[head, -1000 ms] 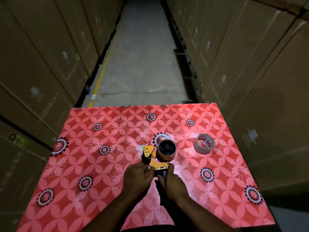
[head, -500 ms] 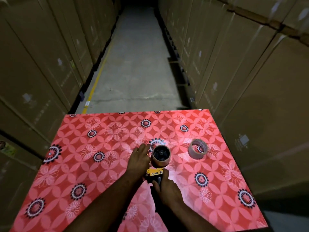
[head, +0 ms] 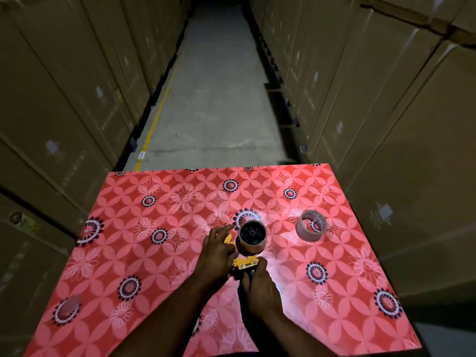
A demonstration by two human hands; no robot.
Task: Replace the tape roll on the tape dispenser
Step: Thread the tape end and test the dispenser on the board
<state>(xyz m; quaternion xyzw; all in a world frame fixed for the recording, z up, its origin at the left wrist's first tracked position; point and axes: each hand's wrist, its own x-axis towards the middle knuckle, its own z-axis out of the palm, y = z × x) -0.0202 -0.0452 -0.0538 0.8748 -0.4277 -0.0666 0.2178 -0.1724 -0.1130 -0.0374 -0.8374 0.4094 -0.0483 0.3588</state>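
Right now the work sits at the removal step. The yellow tape dispenser (head: 244, 262) lies on the red flowered counter (head: 154, 253), with a brown roll (head: 252, 237) on its hub. The right hand (head: 258, 287) has its grip closed round the black handle; the left hand (head: 217, 249) presses against the frame beside the roll, fingers curled. A second tape roll (head: 311, 225) stands apart to the right. Next, probably, the mounted roll must slide off its hub.

No text was readable: the floor sticker (head: 141, 155) far left and the carton labels (head: 384, 212) right were too blurred.
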